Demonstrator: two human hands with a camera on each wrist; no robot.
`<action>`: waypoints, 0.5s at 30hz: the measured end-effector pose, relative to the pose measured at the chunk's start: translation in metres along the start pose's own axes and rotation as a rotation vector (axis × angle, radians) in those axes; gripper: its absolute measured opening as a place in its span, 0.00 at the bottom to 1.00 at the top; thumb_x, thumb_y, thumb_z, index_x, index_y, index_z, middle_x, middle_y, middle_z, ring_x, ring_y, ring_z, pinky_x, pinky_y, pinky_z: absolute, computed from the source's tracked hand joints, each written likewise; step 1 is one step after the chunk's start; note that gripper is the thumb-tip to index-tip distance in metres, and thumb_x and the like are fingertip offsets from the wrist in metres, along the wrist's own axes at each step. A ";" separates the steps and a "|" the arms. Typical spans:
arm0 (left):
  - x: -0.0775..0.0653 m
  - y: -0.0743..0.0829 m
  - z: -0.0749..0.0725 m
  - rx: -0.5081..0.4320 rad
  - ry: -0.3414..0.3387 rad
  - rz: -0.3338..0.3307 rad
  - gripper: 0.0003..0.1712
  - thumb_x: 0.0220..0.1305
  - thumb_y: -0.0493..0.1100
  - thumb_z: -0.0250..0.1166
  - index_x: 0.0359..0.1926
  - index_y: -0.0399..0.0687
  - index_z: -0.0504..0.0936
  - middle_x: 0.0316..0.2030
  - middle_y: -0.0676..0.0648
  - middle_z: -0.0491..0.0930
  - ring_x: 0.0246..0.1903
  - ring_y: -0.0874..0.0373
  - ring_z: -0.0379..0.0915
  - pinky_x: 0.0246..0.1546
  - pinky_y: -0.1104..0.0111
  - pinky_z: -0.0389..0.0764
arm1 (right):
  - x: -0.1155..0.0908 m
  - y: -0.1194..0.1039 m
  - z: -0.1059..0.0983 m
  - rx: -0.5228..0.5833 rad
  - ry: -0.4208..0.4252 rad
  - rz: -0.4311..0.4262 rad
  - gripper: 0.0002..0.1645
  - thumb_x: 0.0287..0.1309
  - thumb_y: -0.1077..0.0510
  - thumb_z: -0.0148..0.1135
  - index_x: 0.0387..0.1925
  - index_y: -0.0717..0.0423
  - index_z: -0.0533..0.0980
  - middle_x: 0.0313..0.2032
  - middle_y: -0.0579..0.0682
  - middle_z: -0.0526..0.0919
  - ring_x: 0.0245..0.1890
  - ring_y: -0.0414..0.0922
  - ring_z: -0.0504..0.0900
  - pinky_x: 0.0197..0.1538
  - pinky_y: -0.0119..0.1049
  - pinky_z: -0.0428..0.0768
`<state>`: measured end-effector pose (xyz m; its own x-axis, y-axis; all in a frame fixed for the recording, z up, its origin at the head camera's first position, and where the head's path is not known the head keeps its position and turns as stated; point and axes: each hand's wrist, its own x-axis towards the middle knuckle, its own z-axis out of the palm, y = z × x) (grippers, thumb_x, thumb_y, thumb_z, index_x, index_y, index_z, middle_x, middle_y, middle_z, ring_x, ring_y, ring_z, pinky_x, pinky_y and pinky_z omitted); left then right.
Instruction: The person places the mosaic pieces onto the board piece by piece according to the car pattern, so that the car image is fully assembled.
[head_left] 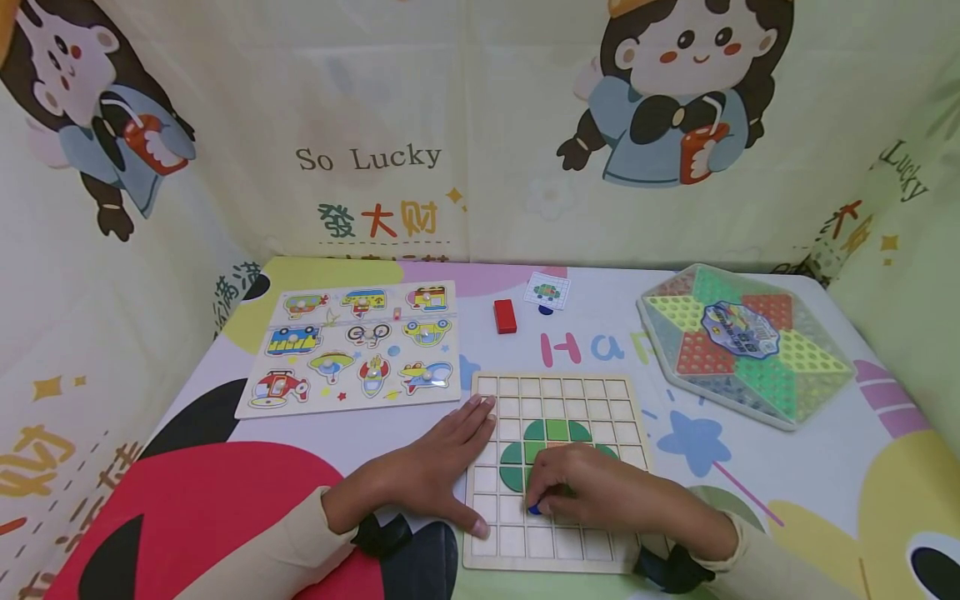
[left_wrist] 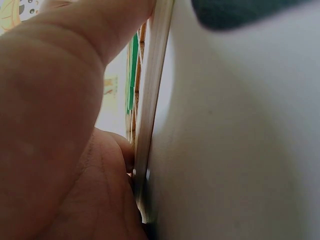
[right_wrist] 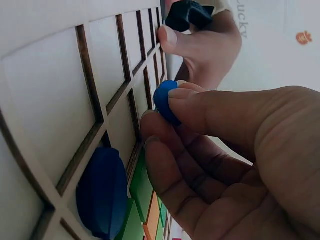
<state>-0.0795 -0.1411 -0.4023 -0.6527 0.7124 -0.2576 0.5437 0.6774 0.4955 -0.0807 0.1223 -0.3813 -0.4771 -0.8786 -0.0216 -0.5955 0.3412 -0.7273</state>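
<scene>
A wooden grid board (head_left: 510,550) lies on the table with green tiles (head_left: 557,430) set into several of its squares. My right hand (head_left: 600,492) is over the lower middle of the board and pinches a small rounded blue tile (right_wrist: 166,102) between thumb and fingers. Another blue tile (right_wrist: 102,192) sits in a grid square nearby, with green and orange tiles beyond it. My left hand (head_left: 438,462) rests on the board's left edge, fingers extended and thumb lower down. In the head view the right hand hides part of the tile pattern.
Behind the board are a red block (head_left: 506,317) and a pattern card (head_left: 547,290) with a dark blue piece (head_left: 546,310) by it. A vehicle puzzle board (head_left: 390,337) lies at the left. At the right is a hexagonal game box (head_left: 750,346).
</scene>
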 end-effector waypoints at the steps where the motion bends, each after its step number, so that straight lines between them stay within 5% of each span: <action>1: 0.000 0.000 0.000 -0.002 -0.001 -0.001 0.71 0.45 0.74 0.67 0.77 0.45 0.41 0.77 0.50 0.28 0.73 0.55 0.17 0.71 0.55 0.38 | 0.000 0.000 0.001 -0.008 0.000 -0.005 0.08 0.59 0.64 0.67 0.36 0.47 0.85 0.35 0.32 0.80 0.38 0.30 0.76 0.45 0.29 0.77; 6: 0.000 0.000 -0.001 -0.005 -0.003 -0.001 0.71 0.45 0.74 0.68 0.77 0.45 0.41 0.77 0.50 0.28 0.73 0.55 0.17 0.71 0.55 0.37 | 0.001 -0.002 0.004 -0.080 -0.003 -0.021 0.07 0.58 0.65 0.68 0.35 0.50 0.86 0.33 0.32 0.80 0.37 0.28 0.76 0.44 0.27 0.77; 15: 0.000 0.000 0.000 -0.005 -0.001 -0.001 0.71 0.45 0.74 0.68 0.77 0.45 0.41 0.77 0.50 0.28 0.73 0.55 0.17 0.71 0.55 0.37 | 0.001 -0.007 0.004 -0.156 -0.014 0.073 0.04 0.57 0.59 0.70 0.36 0.49 0.86 0.32 0.31 0.76 0.35 0.28 0.74 0.42 0.26 0.76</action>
<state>-0.0799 -0.1408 -0.4025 -0.6531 0.7116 -0.2591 0.5401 0.6775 0.4993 -0.0745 0.1175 -0.3794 -0.5143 -0.8538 -0.0813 -0.6528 0.4512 -0.6085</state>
